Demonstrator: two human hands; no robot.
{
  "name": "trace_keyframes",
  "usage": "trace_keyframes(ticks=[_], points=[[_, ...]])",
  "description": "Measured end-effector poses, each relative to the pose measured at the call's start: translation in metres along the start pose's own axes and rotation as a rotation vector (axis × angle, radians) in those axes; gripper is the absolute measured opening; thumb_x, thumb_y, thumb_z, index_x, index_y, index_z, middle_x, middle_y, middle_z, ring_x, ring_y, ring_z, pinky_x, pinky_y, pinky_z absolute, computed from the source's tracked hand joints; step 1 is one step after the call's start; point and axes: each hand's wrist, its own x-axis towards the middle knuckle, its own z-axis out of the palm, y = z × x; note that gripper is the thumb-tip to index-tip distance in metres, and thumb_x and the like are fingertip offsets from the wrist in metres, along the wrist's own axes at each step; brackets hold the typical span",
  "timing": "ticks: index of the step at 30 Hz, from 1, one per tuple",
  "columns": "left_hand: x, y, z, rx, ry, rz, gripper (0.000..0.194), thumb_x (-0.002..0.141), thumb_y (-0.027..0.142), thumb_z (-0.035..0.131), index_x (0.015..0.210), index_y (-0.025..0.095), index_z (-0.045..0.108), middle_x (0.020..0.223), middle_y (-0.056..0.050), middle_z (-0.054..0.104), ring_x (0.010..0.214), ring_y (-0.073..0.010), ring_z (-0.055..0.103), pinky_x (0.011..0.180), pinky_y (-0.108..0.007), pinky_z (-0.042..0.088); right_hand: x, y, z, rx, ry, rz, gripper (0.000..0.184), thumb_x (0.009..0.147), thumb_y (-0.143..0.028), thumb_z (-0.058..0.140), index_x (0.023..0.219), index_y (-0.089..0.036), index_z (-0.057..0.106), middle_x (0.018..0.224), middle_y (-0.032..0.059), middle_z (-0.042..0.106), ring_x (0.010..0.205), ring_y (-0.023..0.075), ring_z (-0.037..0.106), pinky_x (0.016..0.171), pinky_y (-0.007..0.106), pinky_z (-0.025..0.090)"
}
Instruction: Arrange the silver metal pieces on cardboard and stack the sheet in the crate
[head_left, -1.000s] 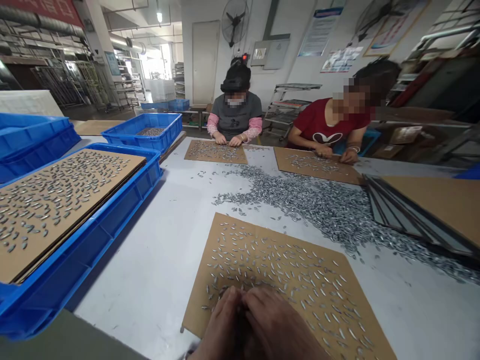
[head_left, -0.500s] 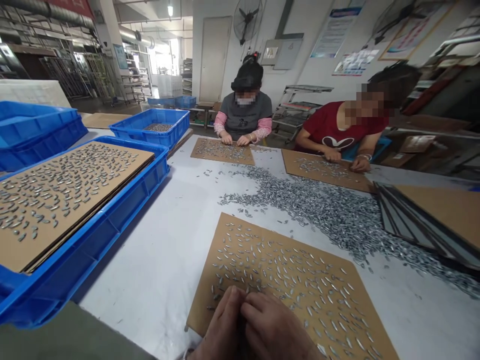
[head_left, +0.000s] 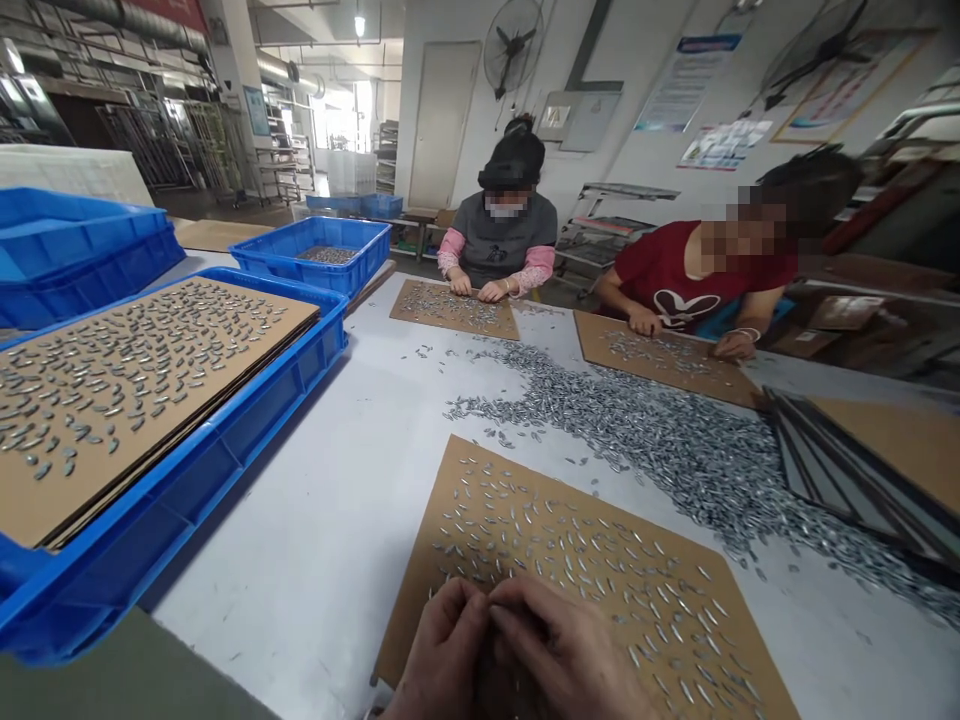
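Observation:
A brown cardboard sheet [head_left: 420,570] lies before me on the white table, with many small silvery leaf-shaped metal pieces [head_left: 574,540] spread over it. Above its near left part, my left hand [head_left: 446,650] is closed, thumb and forefinger pinched together. My right hand [head_left: 566,645] is closed too, its fingertips meeting those of the left. Whatever the fingertips hold is hidden or too small to make out. Beyond the sheet lies a large heap of the same metal pieces [head_left: 675,440].
A blue tray [head_left: 225,440] at left holds stacked cardboard covered in pieces; another blue bin [head_left: 360,260] stands behind. Two co-workers sit across the white table [head_left: 322,500], each at a cardboard sheet [head_left: 409,305]. Dark-edged boards [head_left: 885,430] are stacked at right.
The view has shifted slightly, so the scene sits a little lower and further right. My hands stay together over the sheet, with the fingers bent somewhat more.

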Motion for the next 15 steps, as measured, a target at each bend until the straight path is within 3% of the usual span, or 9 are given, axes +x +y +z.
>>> trace_keyframes(ticks=[4, 6, 10, 15], points=[[0.001, 0.005, -0.004, -0.067, 0.061, -0.044, 0.056, 0.072, 0.069, 0.078, 0.079, 0.02, 0.052, 0.064, 0.004, 0.06, 0.04, -0.0037, 0.038, 0.04, -0.021, 0.022, 0.043, 0.014, -0.016, -0.029, 0.112, 0.131, 0.037, 0.092, -0.052, 0.05, 0.088, -0.023, 0.073, 0.074, 0.0039, 0.071, 0.069, 0.021, 0.065, 0.064, 0.03, 0.049], [0.001, 0.008, -0.008, -0.131, 0.082, -0.098, 0.055, 0.069, 0.065, 0.082, 0.08, 0.02, 0.054, 0.066, 0.003, 0.064, 0.036, -0.003, 0.036, 0.036, -0.02, 0.017, 0.068, 0.027, -0.018, -0.091, 0.151, 0.16, 0.033, 0.089, -0.048, 0.05, 0.085, -0.023, 0.072, 0.071, 0.0039, 0.071, 0.069, 0.0218, 0.064, 0.066, 0.031, 0.047], [0.001, 0.012, -0.015, -0.212, 0.07, -0.155, 0.056, 0.06, 0.061, 0.087, 0.077, 0.019, 0.055, 0.062, 0.003, 0.065, 0.032, -0.0022, 0.034, 0.032, -0.02, 0.014, 0.103, 0.05, -0.005, -0.23, 0.047, 0.14, 0.025, 0.084, -0.035, 0.047, 0.075, -0.023, 0.067, 0.071, 0.003, 0.069, 0.07, 0.0207, 0.064, 0.07, 0.031, 0.045], [0.002, 0.011, -0.021, -0.231, 0.059, -0.133, 0.057, 0.06, 0.063, 0.086, 0.076, 0.019, 0.054, 0.058, 0.004, 0.064, 0.029, -0.0024, 0.033, 0.03, -0.019, 0.014, 0.119, 0.067, 0.01, -0.325, 0.052, 0.137, 0.02, 0.085, -0.031, 0.05, 0.078, -0.022, 0.067, 0.079, 0.0052, 0.069, 0.078, 0.0216, 0.065, 0.074, 0.031, 0.044]])
